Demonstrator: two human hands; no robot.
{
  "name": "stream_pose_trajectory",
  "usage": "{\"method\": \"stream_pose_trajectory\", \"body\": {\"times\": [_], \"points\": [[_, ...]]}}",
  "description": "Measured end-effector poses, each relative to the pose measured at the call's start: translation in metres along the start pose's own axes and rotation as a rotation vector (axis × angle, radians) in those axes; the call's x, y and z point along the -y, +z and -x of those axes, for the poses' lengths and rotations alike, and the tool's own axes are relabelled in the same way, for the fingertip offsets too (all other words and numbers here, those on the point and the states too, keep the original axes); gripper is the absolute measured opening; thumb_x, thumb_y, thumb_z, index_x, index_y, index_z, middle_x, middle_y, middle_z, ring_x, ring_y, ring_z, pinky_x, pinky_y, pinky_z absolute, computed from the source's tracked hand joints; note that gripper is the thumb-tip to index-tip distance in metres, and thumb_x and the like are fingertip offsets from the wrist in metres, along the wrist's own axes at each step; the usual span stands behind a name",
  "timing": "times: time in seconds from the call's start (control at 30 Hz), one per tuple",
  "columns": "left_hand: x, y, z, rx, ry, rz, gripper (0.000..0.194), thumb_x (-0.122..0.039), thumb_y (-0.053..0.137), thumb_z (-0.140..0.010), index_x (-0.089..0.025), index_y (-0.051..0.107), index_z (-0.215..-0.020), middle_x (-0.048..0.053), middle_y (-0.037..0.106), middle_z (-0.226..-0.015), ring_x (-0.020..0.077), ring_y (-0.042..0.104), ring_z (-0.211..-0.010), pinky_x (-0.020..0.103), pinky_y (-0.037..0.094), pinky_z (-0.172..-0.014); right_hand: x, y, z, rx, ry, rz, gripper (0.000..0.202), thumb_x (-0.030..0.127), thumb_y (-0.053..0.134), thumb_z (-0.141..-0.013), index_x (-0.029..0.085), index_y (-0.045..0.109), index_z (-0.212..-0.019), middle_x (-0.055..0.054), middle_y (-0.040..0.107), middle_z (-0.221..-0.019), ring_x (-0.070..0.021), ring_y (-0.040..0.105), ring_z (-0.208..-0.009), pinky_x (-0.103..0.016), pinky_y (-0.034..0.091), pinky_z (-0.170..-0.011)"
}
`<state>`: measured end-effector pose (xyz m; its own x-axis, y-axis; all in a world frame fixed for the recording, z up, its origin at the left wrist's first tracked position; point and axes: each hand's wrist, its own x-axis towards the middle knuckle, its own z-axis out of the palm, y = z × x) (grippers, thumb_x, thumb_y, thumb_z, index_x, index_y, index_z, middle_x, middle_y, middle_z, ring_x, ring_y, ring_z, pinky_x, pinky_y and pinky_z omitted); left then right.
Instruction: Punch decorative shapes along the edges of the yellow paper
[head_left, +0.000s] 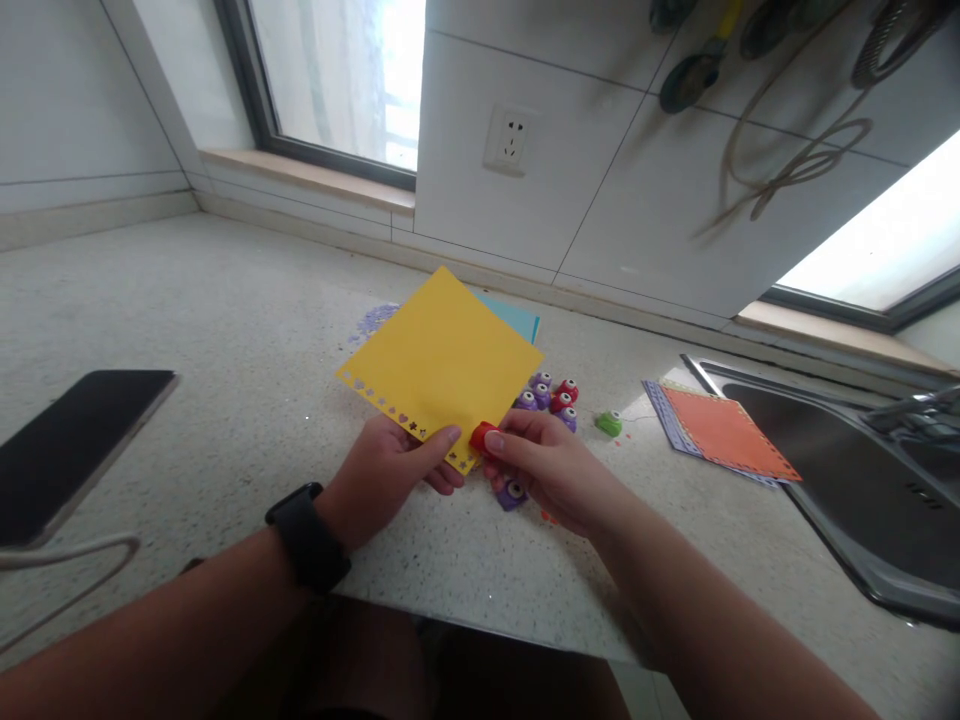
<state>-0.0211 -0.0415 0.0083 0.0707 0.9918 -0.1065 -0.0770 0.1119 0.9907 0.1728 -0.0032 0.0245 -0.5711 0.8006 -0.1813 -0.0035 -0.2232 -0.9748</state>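
Yellow paper held at its lower corner, with red punch at its edge

At the lower left of the frame, a dark watch is worn on the left wrist. By the left hand, the sheet is pinched near its lower edge, thumb above and fingers beneath. By the right hand, the red punch is gripped between thumb and fingers, at the lower right edge of the sheet. Just below that hand, a purple punch is seen lying on the pale counter. A dark phone is laid at the left of the frame.

The sheet is held tilted in the centre, its lower left edge pierced by a row of small shapes, stars and hearts among them. To its right, purple and red punches are clustered, with a green punch set beside them. Farther right, an orange sheet is stacked over purple sheets, partly overlapping the sink. Behind the yellow sheet, a blue sheet and purple scraps are partly hidden. A socket is mounted on the wall, top centre.
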Motion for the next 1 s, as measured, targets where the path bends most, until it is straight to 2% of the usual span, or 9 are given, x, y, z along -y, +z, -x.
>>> {"method": "stream_pose_trajectory", "body": {"times": [0.2, 0.33, 1.0], "points": [[0.0028, -0.0014, -0.0017, 0.021, 0.032, 0.021, 0.018, -0.03, 0.067, -0.089, -0.014, 0.072, -0.083, 0.0, 0.074, -0.059, 0.0112, 0.068, -0.05, 0.019, 0.056, -0.05, -0.0014, 0.002, -0.0006, 0.027, 0.024, -0.038, 0.023, 0.037, 0.078, -0.084, 0.015, 0.071, -0.091, -0.003, 0.065, -0.081, -0.01, 0.059, -0.066, -0.023, 0.048, -0.062], [0.003, -0.0015, -0.0022, 0.025, 0.039, 0.026, 0.018, -0.029, 0.067, -0.09, -0.014, 0.072, -0.08, 0.0, 0.074, -0.058, 0.0109, 0.067, -0.049, 0.018, 0.055, -0.049, -0.0013, 0.0052, -0.0007, -0.001, 0.029, -0.044, 0.027, 0.04, 0.078, -0.083, 0.015, 0.07, -0.089, -0.003, 0.065, -0.077, -0.01, 0.058, -0.062, -0.024, 0.048, -0.06], [0.0018, -0.0017, -0.0004, -0.008, 0.043, -0.016, 0.022, -0.033, 0.068, -0.088, -0.014, 0.074, -0.078, 0.002, 0.074, -0.059, 0.0134, 0.067, -0.049, 0.021, 0.056, -0.048, -0.0018, 0.0093, -0.0019, 0.01, -0.007, -0.042, 0.028, 0.041, 0.078, -0.083, 0.015, 0.068, -0.089, -0.003, 0.064, -0.076, -0.0115, 0.058, -0.063, -0.025, 0.049, -0.061]]}}
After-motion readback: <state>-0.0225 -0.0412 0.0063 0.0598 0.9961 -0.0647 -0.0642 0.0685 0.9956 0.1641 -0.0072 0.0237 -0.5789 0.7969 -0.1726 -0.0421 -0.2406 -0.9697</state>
